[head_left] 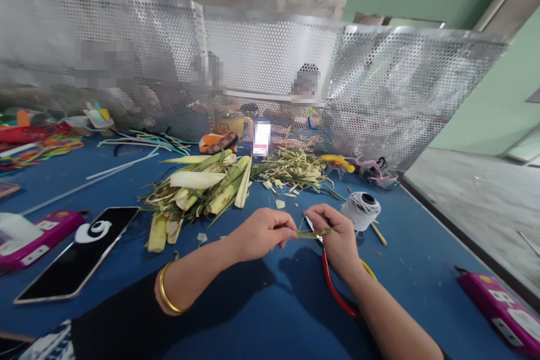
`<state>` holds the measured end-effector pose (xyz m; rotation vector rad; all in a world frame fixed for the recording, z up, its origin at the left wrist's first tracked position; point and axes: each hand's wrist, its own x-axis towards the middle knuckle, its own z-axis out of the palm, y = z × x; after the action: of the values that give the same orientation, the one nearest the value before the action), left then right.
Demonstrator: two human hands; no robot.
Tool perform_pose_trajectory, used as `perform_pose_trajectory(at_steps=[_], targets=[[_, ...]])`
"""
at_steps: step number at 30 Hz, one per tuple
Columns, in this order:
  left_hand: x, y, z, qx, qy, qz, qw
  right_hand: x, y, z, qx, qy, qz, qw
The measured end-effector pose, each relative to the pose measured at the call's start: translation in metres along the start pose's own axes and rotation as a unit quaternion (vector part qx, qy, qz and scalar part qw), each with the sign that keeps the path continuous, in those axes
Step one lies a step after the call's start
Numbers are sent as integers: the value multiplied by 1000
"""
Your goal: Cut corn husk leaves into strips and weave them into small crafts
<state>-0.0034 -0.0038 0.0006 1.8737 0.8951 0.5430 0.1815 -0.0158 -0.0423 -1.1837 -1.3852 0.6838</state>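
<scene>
A thin green strip of plant husk is stretched between my two hands above the blue table. My left hand pinches its left end between thumb and fingertips. On the other side, my right hand has closed fingers on the right end, and a fine thread seems to run up near its fingertips. Scissors with red and yellow handles lie under my right hand, partly hidden by it. Just beyond that hand stands a spool of white thread.
Leafy husks and a heap of shredded trimmings lie ahead. A phone and a magenta device are at left; another magenta device is at right. A perforated metal screen closes off the back, with people behind it.
</scene>
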Motion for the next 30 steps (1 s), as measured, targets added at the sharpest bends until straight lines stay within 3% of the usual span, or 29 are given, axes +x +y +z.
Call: perform_pose_trajectory(at_steps=[6, 9, 13, 16, 19, 22, 24, 26, 28, 30], targets=[[-1, -2, 4, -18, -77, -10, 997, 3, -3, -1, 29, -67, -20, 997], [-1, -1, 5, -25, -73, -9, 997, 3, 3, 2, 9, -69, 6, 998], [-1, 3, 3, 30, 28, 34, 999, 2, 10, 3, 22, -49, 69, 996], [0, 3, 0, 91, 131, 68, 985, -1, 12, 2, -6, -49, 51, 997], [1, -1, -3, 130, 207, 79, 966, -9, 9, 3, -90, -50, -39, 994], [4, -9, -2, 177, 243, 69, 951, -18, 1, 5, -198, -74, -196, 958], [5, -15, 1, 246, 219, 79, 941, -22, -5, 4, -259, -94, -293, 916], [4, -20, 4, 334, 144, 111, 925, -21, -11, 1, -292, -108, -338, 888], [3, -21, 6, 392, 49, 149, 906, -16, -14, -4, -277, -136, -319, 896], [2, -19, 5, 378, -15, 179, 908, -8, -16, -9, -218, -178, -240, 929]])
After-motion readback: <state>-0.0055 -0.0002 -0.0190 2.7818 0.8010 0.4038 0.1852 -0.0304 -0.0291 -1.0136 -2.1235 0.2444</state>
